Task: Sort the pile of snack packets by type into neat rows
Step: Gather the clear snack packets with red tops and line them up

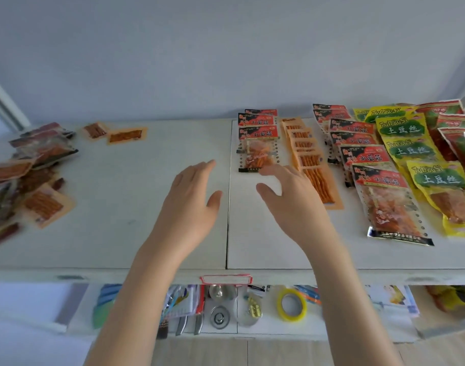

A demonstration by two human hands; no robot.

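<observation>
Sorting looks well past halfway. On the right side of the table (136,233) lie five overlapping rows: a short row of red-and-black packets (257,138), a row of orange stick packets (309,159), a longer red-and-black row (363,154), a yellow-and-green row (411,151) and a red row (453,128) at the edge. A jumbled pile (28,175) of mixed reddish and orange packets waits at the far left, with two loose orange packets (115,133) lying apart from it. The left hand (189,196) and right hand (286,196) hover mid-table, fingers spread, holding nothing. The right hand's fingertips reach the short row's near end, though contact cannot be confirmed.
</observation>
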